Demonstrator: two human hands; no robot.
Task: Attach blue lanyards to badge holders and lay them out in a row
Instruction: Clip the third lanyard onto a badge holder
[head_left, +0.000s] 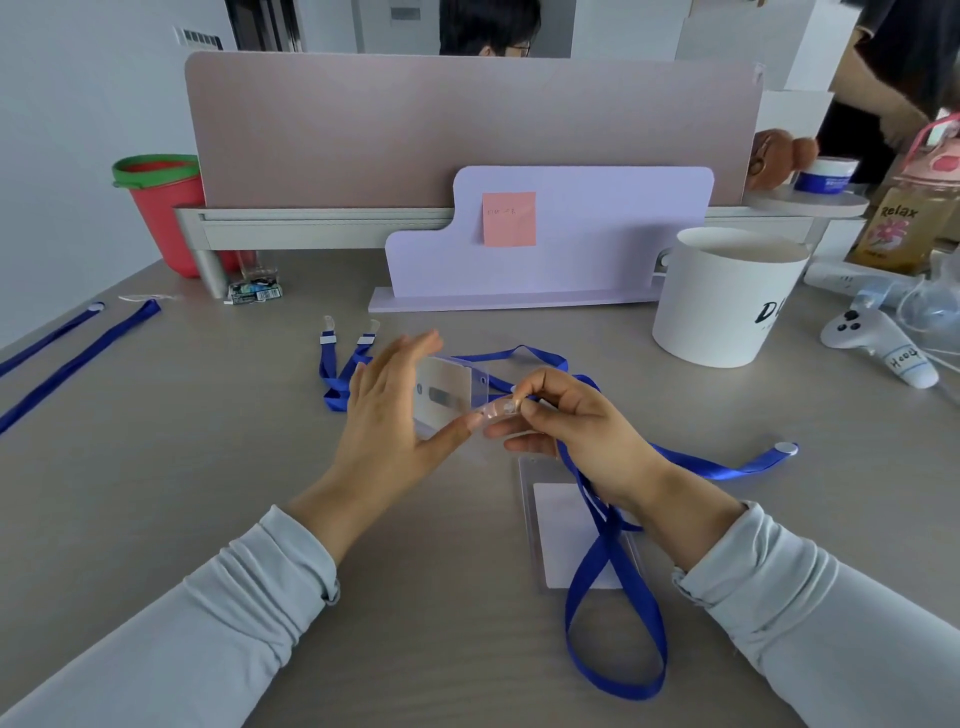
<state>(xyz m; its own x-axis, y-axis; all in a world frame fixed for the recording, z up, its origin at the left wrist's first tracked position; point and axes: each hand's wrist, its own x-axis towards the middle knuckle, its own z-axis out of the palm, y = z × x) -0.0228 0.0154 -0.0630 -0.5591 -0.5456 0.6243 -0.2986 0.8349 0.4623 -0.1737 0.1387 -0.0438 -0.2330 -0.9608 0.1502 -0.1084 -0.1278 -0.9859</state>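
A clear flat plastic badge holder (447, 387) is held off the grey tabletop (208, 467) at mid-desk. It is pinched by its lower edge between the thumb and straightened fingers of the left hand (387, 415). At its 3 o'clock, the transparent clip (500, 408) of a blue ribbon lanyard (605, 540) is nipped between the thumb and fingertips of the right hand (582, 431), and the ribbon's loop trails towards 5 o'clock.

The holder is judged light, thin, slick and springy (its edges, beside the punched slot, look the safest hold). The ribbon is limp and liable to drag.

Two holders are counted: the second badge holder (556, 519), with a white card, lies at 5 o'clock under the loop. Two folded lanyards (328, 374) are seen at 11 o'clock and two straight lanyards (83, 361) at 9 o'clock. Whether the ribbon end (763, 462) at 3 o'clock belongs to the held one cannot be told.
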